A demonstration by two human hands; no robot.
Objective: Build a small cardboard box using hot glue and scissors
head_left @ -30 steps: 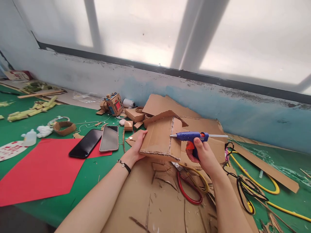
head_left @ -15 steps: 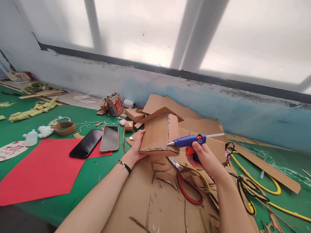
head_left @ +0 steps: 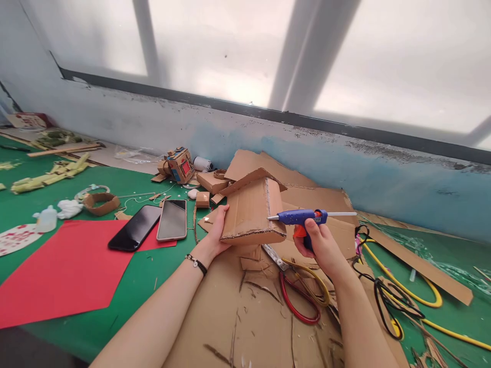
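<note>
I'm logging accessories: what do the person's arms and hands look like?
The left hand and right hand are ungloved, no sleeves showing. A black bracelet with small pale charms circles the left wrist; none shows on the right.

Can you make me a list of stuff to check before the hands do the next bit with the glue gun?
1. Left hand steadying the cardboard box: ok, it grips the box's left side.
2. Right hand on the glue gun: ok, wrapped around the handle.
3. Left fingers away from the nozzle: ok, they're on the opposite side of the box.
4. Glue stick loaded: ok, it pokes out the back of the gun.
5. Nozzle hot: cannot tell, heat doesn't show.
6. Scissors out of the way: not ok, they lie close below the box.
</note>
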